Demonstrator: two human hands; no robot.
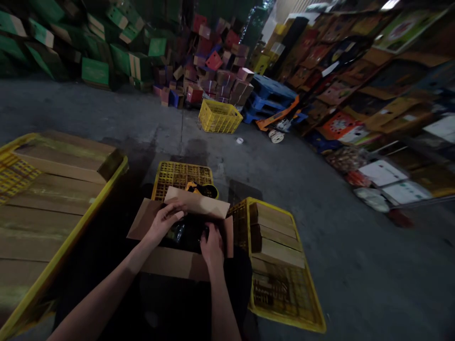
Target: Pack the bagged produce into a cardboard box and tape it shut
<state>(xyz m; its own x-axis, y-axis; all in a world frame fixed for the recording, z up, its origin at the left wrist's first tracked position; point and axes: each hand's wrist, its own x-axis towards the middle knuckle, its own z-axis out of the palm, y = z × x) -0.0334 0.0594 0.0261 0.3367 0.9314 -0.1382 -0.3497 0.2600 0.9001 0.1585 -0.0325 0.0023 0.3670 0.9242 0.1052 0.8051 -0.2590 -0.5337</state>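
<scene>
An opened cardboard box (174, 263) sits before me with its flaps folded out. Dark, shiny contents that look like black plastic (179, 232) lie inside; their kind is too dim to tell. At the box's far left, my left hand (167, 221) is open, its fingers loosely bent over the edge by the far flap (197, 202). My right hand (213, 244) reaches into the right side, fingers curled against something dark that I cannot make out. Just beyond the box, a yellow and black tape dispenser (202, 189) rests on a yellow crate (183, 171).
A yellow crate (313, 303) on my right and a larger one (67, 258) on my left hold closed cardboard boxes. Farther off stand another yellow crate (220, 117), blue pallets (272, 90), an orange pallet jack (279, 118) and piled cartons (95, 72).
</scene>
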